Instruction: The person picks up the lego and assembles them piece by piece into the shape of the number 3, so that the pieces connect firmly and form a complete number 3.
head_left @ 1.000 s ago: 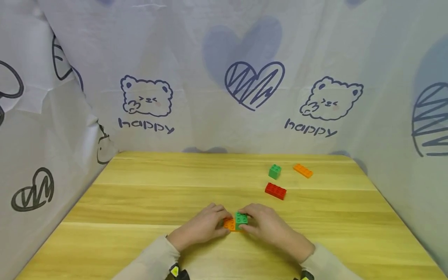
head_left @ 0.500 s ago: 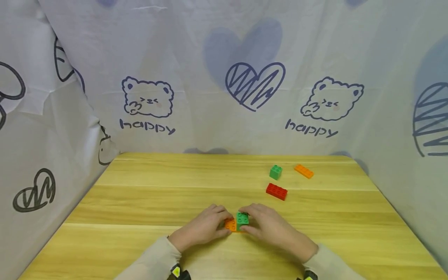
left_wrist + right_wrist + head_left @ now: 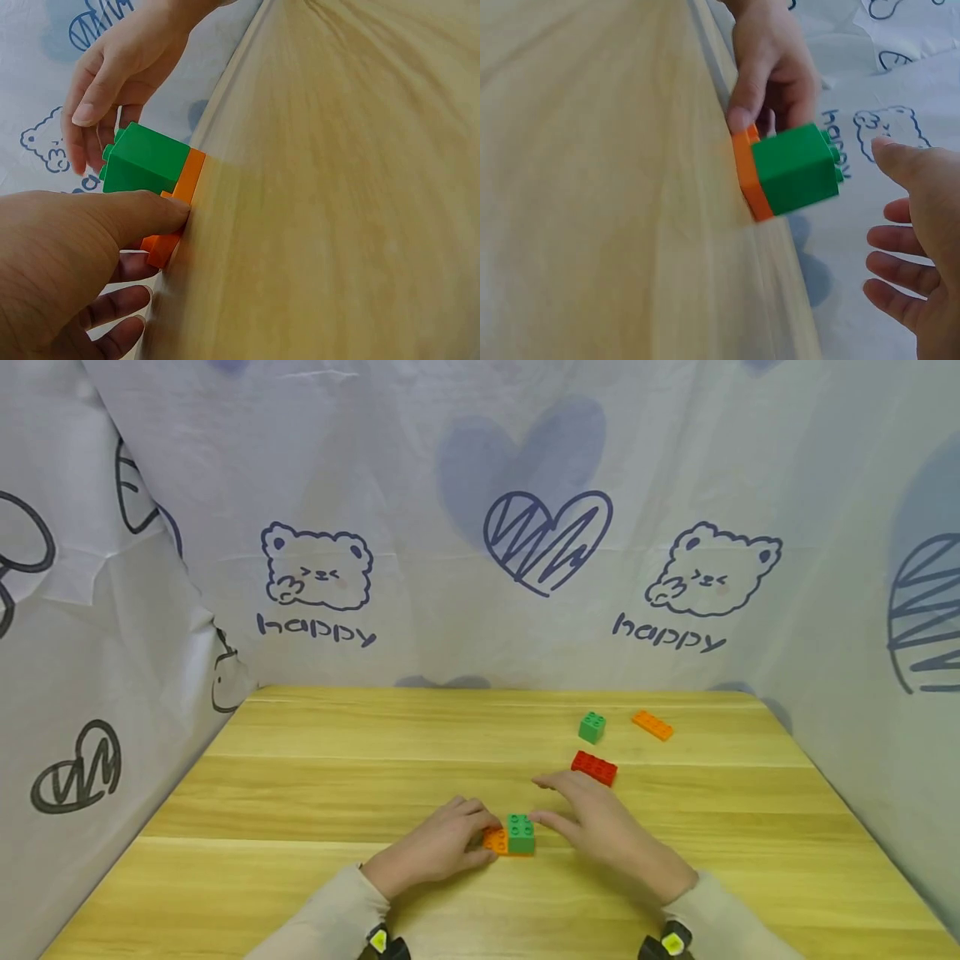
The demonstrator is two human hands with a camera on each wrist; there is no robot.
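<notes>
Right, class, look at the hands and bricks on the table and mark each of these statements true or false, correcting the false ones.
1. The green brick sits on top of the orange brick. True.
2. The right hand grips the green brick. False: it is open and apart from it.
3. The left hand holds the orange brick. True.
4. The red brick is stacked on the small green cube. False: both lie apart on the wooden table.
5. A flat orange brick lies by the far right edge. True.
</notes>
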